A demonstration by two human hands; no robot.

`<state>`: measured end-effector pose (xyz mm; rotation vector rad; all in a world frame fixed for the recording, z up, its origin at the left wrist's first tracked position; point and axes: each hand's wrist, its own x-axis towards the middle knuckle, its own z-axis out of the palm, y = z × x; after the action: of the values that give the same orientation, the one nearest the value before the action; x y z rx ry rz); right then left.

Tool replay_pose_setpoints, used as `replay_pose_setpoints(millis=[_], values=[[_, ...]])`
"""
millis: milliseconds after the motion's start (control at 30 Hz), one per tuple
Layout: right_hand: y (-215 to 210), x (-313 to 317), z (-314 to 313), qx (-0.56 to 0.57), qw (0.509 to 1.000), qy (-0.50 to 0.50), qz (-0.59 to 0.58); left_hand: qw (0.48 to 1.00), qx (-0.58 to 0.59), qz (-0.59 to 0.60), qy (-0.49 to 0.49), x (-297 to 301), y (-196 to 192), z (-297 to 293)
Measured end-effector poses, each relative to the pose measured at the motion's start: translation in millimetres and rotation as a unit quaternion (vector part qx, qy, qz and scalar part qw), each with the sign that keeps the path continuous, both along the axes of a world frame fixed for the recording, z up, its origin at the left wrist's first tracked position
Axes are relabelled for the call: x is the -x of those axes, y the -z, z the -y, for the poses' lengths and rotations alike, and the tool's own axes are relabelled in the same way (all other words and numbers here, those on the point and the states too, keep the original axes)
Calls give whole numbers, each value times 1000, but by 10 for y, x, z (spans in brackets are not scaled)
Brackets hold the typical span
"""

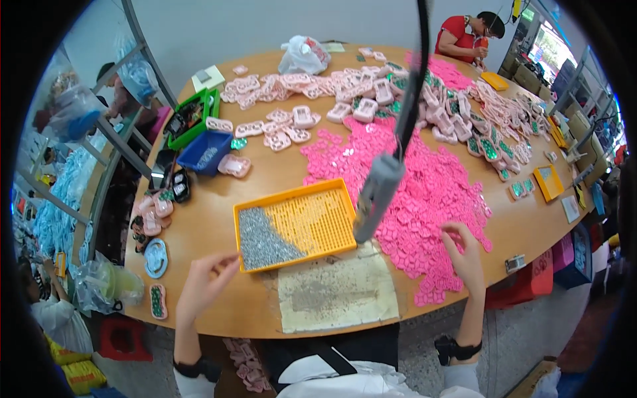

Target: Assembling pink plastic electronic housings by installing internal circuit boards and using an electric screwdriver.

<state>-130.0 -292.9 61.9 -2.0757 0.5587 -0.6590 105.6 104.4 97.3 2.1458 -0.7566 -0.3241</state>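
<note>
Seemingly unfinished: pink plastic pieces [434,196] lie heaped, silvery metal bits [265,240] part-fill the yellow perforated tray [332,219]; left hand [204,286] by its corner, pinch unclear; right hand [468,264] near the pieces, fingers parted

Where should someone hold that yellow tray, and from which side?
Probably hold the yellow tray by its two short ends: left hand from the left, right hand from the right. Its long side faces the person; the raised rim offers an edge. Small grey metal pieces heap toward the left, likely the heavier end; a grey tool hangs close to the right end.
</note>
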Motion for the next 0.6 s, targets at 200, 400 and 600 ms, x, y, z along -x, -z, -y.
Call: replay_pose_setpoints(millis=[200,400,600], values=[[91,549,24,-96,987,131,8,993,112,0,-36,-262,170,559],[540,332,-276,76,991,87,70,976,134,143,-94,-41,397,334],[404,90,-948,147,981,120,39,951,-36,269,-151,-321,316,-248]])
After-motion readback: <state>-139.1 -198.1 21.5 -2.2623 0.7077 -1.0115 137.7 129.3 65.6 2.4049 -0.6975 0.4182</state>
